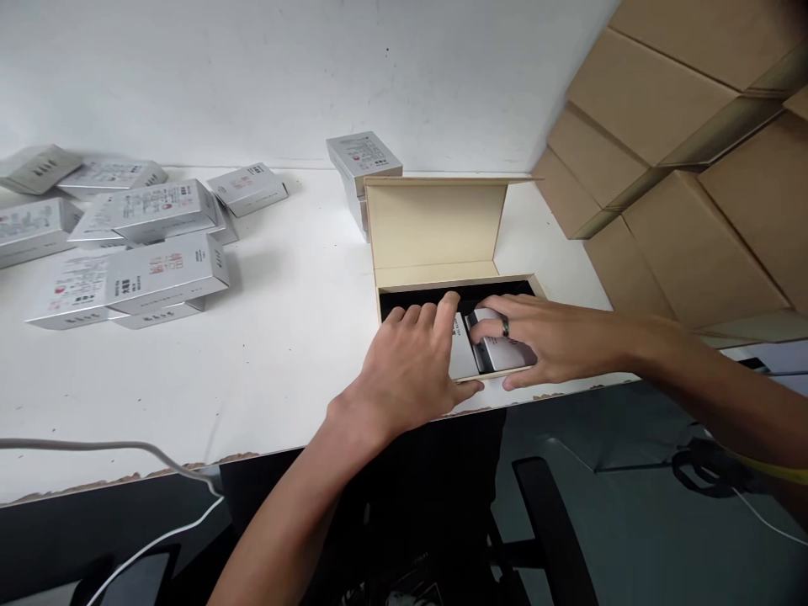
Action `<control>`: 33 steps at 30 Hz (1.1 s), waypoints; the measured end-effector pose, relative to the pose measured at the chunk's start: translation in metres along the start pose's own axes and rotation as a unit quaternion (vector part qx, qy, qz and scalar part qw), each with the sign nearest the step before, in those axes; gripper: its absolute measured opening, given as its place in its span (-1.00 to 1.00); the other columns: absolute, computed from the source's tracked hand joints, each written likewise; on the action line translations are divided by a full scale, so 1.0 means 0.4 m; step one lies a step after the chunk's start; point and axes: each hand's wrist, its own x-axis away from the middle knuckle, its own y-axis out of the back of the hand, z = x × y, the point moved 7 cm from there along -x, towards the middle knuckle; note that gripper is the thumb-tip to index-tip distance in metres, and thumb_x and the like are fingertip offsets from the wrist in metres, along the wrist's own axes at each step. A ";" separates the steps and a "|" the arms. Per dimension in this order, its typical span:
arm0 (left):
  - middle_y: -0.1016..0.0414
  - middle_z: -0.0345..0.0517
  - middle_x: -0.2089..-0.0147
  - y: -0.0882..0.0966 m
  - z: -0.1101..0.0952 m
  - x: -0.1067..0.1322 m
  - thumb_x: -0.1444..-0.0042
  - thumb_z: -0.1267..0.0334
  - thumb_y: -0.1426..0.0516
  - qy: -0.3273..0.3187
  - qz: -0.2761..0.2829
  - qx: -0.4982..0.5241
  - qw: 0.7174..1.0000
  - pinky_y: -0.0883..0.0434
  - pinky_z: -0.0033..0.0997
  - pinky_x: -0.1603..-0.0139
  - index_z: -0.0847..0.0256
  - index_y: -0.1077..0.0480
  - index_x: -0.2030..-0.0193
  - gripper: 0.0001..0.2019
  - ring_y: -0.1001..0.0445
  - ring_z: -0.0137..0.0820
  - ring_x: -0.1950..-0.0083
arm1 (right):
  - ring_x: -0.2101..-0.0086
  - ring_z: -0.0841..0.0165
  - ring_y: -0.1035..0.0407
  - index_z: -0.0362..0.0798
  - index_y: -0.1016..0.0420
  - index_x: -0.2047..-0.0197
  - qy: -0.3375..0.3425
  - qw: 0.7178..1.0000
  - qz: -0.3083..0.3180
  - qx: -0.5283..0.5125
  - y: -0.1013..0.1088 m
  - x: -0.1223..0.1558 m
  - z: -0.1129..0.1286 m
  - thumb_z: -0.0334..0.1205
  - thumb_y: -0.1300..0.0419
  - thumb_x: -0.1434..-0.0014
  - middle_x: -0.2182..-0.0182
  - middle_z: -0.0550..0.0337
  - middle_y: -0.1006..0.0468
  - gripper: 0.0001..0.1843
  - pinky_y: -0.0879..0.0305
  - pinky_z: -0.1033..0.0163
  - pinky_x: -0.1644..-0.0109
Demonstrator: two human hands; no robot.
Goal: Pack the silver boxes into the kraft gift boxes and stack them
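Cream hinged-lid box (435,225): silver printed cartons (463,352) inside, apparently being seated by left hand (407,364) and right hand (548,338) (cannot tell whether either clamps), calling next for level alignment.

Wall: we see a pale, lightly specked surface (240,76) behind the table.
Table: we find a white top (278,362), its front edge chipped to bare brown in places.
Cartons: we have brown cardboard boxes (656,97) piled at the right, tilted in our view.
Cable: we see a thick grey cord (94,443) crossing the tabletop's left front; a thinner white cord (157,537) hangs below.
Chair: we make out a black armrest (552,526) below the edge.
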 end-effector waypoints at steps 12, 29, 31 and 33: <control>-0.54 0.24 -0.19 -0.003 0.003 -0.002 -0.16 -0.17 -0.29 -0.001 -0.011 -0.008 1.000 -0.40 -0.08 -0.21 0.44 -0.09 -0.43 -0.08 -0.52 0.01 -0.17 | 0.14 0.10 -0.31 0.00 -0.53 -0.16 0.019 0.995 0.026 0.090 0.005 -0.025 0.057 0.04 -0.23 -0.28 0.14 -0.01 -0.37 -0.53 -0.32 -0.04 0.04; -0.56 0.22 -0.10 -0.005 -0.001 -0.002 -0.15 -0.20 -0.29 -0.008 -0.024 -0.018 1.000 -0.42 -0.06 -0.16 0.44 -0.14 -0.41 -0.09 -0.53 0.01 -0.11 | -0.28 0.02 -0.31 0.37 0.22 -0.55 -0.075 0.975 -0.188 -0.088 0.037 0.167 0.022 0.35 -0.30 -0.18 -0.25 0.09 -0.41 0.08 -0.45 -0.08 -0.25; -0.56 0.22 -0.11 -0.005 -0.002 -0.001 -0.15 -0.18 -0.30 -0.009 -0.026 -0.018 0.999 -0.42 -0.06 -0.17 0.44 -0.15 -0.41 -0.10 -0.53 0.01 -0.11 | -0.34 -0.01 -0.22 0.32 0.05 -0.52 -0.073 0.975 -0.167 -0.126 0.036 0.148 0.025 0.42 -0.18 -0.23 -0.24 0.06 -0.40 -0.06 -0.43 -0.10 -0.27; -0.55 0.23 -0.12 -0.004 -0.001 0.000 -0.15 -0.17 -0.30 -0.006 -0.029 -0.019 0.999 -0.42 -0.06 -0.17 0.45 -0.15 -0.41 -0.10 -0.53 0.02 -0.12 | -0.43 -0.15 -0.03 0.24 -0.04 -0.50 -0.097 0.977 -0.156 -0.113 0.045 0.132 0.014 0.51 -0.08 -0.23 -0.41 0.00 -0.19 -0.06 -0.33 -0.26 -0.34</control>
